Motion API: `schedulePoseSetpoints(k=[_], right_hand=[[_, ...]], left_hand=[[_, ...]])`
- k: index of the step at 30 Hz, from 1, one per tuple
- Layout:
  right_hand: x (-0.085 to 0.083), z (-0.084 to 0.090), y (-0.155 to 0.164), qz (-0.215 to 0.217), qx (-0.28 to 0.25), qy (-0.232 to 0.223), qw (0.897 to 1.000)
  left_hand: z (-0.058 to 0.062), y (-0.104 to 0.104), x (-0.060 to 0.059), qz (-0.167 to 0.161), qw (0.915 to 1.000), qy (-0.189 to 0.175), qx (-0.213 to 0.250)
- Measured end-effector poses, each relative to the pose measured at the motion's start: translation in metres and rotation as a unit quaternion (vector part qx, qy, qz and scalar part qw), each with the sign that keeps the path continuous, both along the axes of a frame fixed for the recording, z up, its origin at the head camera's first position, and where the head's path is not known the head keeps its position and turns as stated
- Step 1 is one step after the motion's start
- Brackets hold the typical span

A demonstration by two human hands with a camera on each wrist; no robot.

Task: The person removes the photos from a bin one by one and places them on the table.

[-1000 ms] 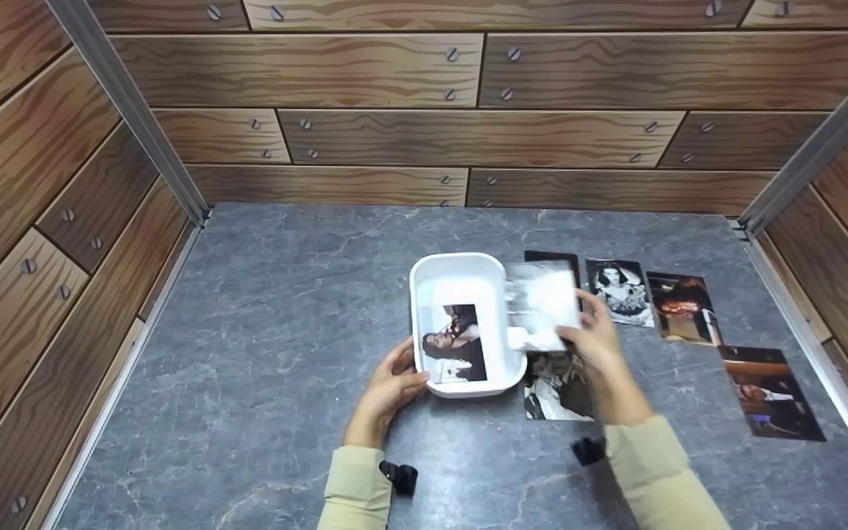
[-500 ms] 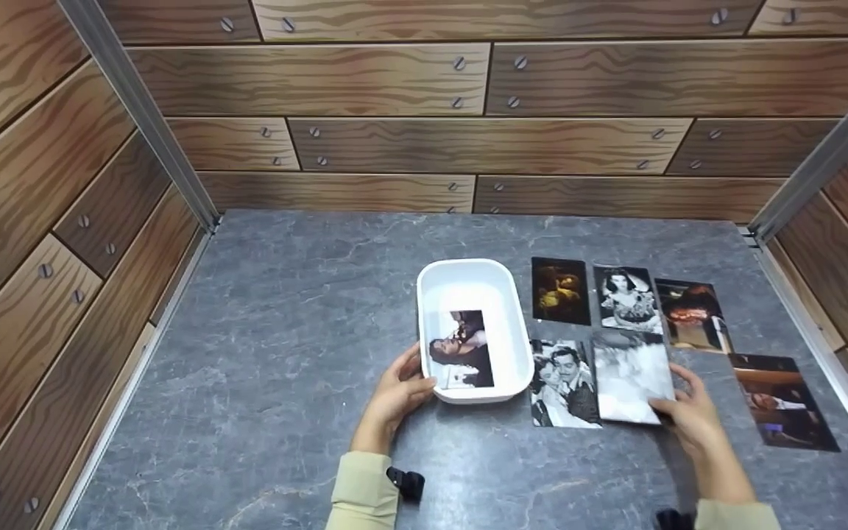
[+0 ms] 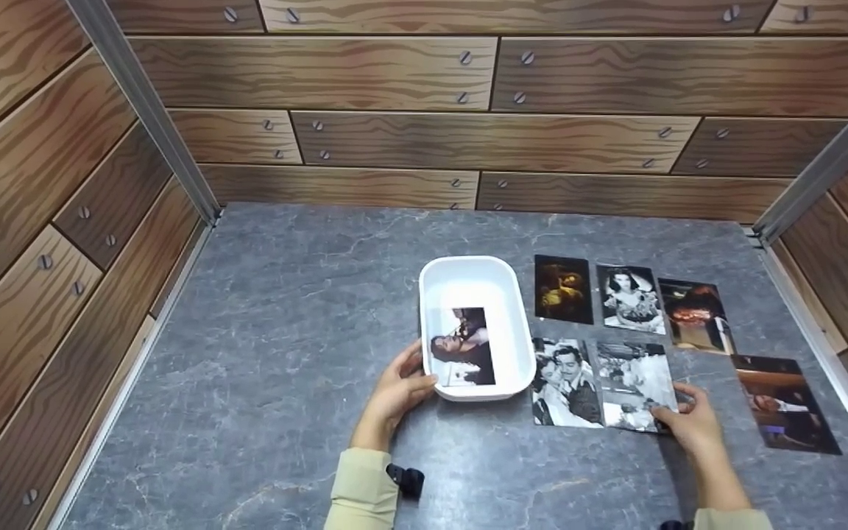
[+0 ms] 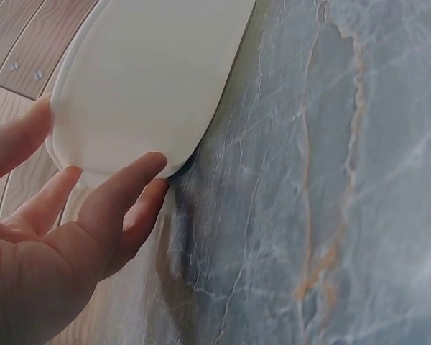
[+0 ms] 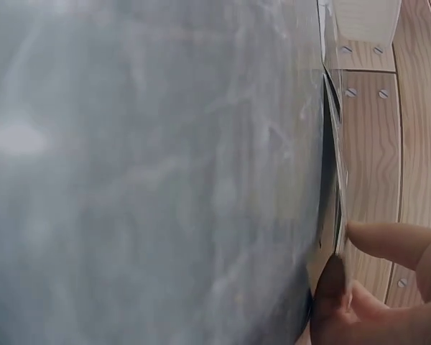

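Observation:
A white rectangular tub (image 3: 523, 338) stands on the table with a colour photo (image 3: 468, 350) lying inside it. My left hand (image 3: 398, 394) holds the tub's near left corner, its thumb at the rim; in the left wrist view the fingers (image 4: 140, 176) press against the outer wall. To the right, my right hand (image 3: 696, 419) pinches the right edge of a black-and-white photo (image 3: 637, 379). Seen edge-on in the right wrist view, this photo (image 5: 339, 180) sits between thumb and fingers, close over the table. Just left of it lies a black-and-white photo of a couple (image 3: 566, 383).
Behind these lie a dark yellowish photo (image 3: 562, 289) and a black-and-white portrait of a woman (image 3: 630, 298). A photo with a red glow (image 3: 695, 315) and another colour photo (image 3: 785, 403) lie farther right. Wood-patterned walls (image 3: 394, 136) enclose the grey marbled table (image 3: 306, 316).
My right hand has carried the black-and-white photo from beside the tub rightward and down to the spot beside the couple photo. My left hand has stayed at the tub.

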State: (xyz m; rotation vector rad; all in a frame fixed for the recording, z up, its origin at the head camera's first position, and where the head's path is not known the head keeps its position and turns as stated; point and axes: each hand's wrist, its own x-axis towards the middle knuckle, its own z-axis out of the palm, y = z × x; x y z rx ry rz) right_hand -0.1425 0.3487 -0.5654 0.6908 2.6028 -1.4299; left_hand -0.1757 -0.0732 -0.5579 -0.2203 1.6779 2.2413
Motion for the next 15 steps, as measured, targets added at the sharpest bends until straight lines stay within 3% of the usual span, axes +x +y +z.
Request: schedulePoseSetpoints(k=[4,7,11,15], right_hand=[[0.001,0.003,0.000,0.007,0.044,-0.005,0.999],[0.002,0.008,0.002,0.012,0.050,-0.026,0.998],[-0.004,0.021,0.003,0.021,0.024,-0.048,0.998],[-0.019,0.037,-0.005,0.038,-0.017,-0.032,0.999]], left_hand=[[0.001,0.000,0.001,0.002,1.0000,-0.007,-0.007],[0.002,0.000,0.001,-0.001,0.9999,-0.005,-0.009],[0.001,0.000,0.001,-0.005,1.0000,-0.003,-0.007],[0.002,-0.001,0.001,-0.005,1.0000,-0.002,-0.006]])
